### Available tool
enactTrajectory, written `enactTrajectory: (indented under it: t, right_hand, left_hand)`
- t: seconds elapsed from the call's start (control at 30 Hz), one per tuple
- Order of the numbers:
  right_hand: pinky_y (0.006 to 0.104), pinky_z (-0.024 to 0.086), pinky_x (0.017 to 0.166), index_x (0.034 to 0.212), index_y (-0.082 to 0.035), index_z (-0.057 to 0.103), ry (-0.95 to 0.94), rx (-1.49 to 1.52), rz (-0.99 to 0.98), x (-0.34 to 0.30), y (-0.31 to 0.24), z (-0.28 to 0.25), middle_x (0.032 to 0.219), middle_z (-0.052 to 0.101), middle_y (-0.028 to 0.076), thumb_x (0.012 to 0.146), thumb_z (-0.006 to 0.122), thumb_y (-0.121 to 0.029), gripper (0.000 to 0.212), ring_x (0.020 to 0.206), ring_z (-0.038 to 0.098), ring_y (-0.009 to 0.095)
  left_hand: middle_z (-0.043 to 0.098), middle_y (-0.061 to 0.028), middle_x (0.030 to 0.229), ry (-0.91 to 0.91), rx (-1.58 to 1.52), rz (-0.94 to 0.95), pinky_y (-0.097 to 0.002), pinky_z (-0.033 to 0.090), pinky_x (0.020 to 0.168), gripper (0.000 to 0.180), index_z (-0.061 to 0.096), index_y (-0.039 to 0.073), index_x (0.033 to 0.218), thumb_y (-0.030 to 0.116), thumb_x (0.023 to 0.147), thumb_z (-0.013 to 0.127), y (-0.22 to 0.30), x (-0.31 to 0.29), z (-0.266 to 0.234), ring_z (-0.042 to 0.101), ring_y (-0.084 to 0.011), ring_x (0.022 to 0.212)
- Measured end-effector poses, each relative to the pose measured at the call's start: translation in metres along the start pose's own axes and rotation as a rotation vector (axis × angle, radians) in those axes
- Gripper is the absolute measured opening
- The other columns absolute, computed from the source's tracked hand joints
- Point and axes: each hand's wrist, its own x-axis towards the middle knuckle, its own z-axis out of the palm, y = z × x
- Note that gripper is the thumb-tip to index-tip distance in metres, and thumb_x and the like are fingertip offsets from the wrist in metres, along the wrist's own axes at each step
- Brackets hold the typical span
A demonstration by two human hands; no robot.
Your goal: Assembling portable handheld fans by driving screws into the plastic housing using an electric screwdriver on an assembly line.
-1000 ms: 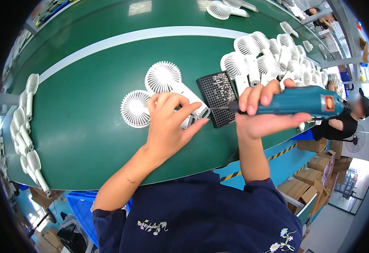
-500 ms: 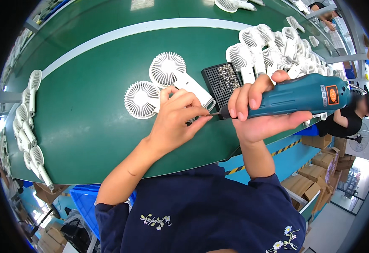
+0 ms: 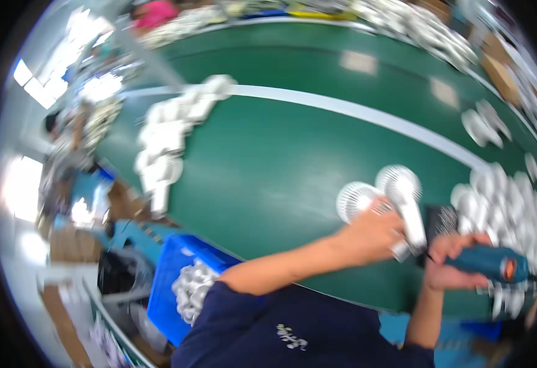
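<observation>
The picture is blurred by motion. My left hand (image 3: 376, 236) is closed over the handle of a white handheld fan (image 3: 353, 201); the round grille shows beyond the fingers and the handle's end pokes out on the right. A second white handheld fan (image 3: 399, 184) lies right beside it, its handle slanting down past my fingertips. My right hand (image 3: 443, 260) is wrapped around a teal electric screwdriver (image 3: 489, 262), held sideways with its tip toward the left hand. The tip itself is too smeared to make out. A black screw tray (image 3: 443, 221) sits just behind the right hand.
Many white fans are heaped at the right (image 3: 508, 214), and a row of fans (image 3: 170, 141) stretches along the table's left part. A blue bin (image 3: 170, 294) with white parts stands below the table edge at left. A pale strip (image 3: 342, 110) crosses the green tabletop (image 3: 268, 165).
The view has swung left, so hands and fans appear farther right, and the blue bin shows more fully. The screwdriver tip and left fingertips, together before, are now blurred.
</observation>
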Motion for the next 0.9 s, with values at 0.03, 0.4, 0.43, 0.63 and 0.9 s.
enactTrajectory:
  t: [0.03, 0.4, 0.43, 0.63, 0.9]
  right_hand:
    - [0.0272, 0.04, 0.04, 0.128, -0.009, 0.042, -0.003, -0.061, -0.018, 0.002, -0.004, -0.004, 0.075, 0.051, 0.005, 0.077, 0.062, -0.074, 0.086, 0.047, 0.045, 0.014]
    - [0.0325, 0.044, 0.047, 0.126, -0.014, 0.045, -0.044, 0.053, 0.04, 0.016, 0.009, 0.027, 0.074, 0.052, 0.005, 0.072, 0.058, -0.082, 0.088, 0.05, 0.047, 0.017]
    - [0.0334, 0.045, 0.047, 0.126, -0.011, 0.044, -0.158, 0.102, 0.013, 0.023, 0.021, 0.024, 0.074, 0.052, 0.007, 0.072, 0.055, -0.083, 0.091, 0.051, 0.05, 0.019]
    - [0.0346, 0.048, 0.046, 0.129, -0.006, 0.039, -0.276, -0.06, -0.036, 0.027, 0.011, 0.014, 0.075, 0.055, 0.011, 0.07, 0.052, -0.085, 0.1, 0.052, 0.054, 0.021]
    - [0.0366, 0.047, 0.048, 0.133, -0.011, 0.042, -0.361, -0.107, 0.083, 0.026, 0.014, 0.004, 0.078, 0.055, 0.009, 0.075, 0.051, -0.085, 0.094, 0.053, 0.056, 0.022]
  left_hand:
    - [0.061, -0.0004, 0.098, 0.006, 0.028, 0.003, -0.0536, 0.032, 0.106, 0.027, 0.069, 0.012, 0.094, 0.026, 0.072, 0.076, 0.002, -0.001, 0.007, 0.056, -0.0177, 0.104]
    - [0.064, 0.0037, 0.099, -0.136, 0.077, -0.14, -0.0573, 0.032, 0.104, 0.024, 0.07, 0.015, 0.094, 0.023, 0.072, 0.077, -0.006, 0.0, -0.013, 0.059, -0.017, 0.102]
    - [0.065, 0.0052, 0.101, -0.104, 0.077, -0.144, -0.0553, 0.031, 0.105, 0.03, 0.07, 0.016, 0.095, 0.023, 0.068, 0.08, -0.011, 0.001, -0.019, 0.059, -0.0162, 0.103]
    - [0.062, 0.004, 0.097, -0.183, 0.029, -0.134, -0.0486, 0.032, 0.104, 0.031, 0.071, 0.014, 0.097, 0.019, 0.068, 0.08, -0.01, 0.011, -0.021, 0.057, -0.0169, 0.1]
    - [0.059, 0.0036, 0.091, -0.12, 0.038, -0.139, -0.0479, 0.035, 0.104, 0.026, 0.069, 0.013, 0.091, 0.017, 0.067, 0.08, -0.002, 0.008, -0.015, 0.057, -0.0157, 0.097]
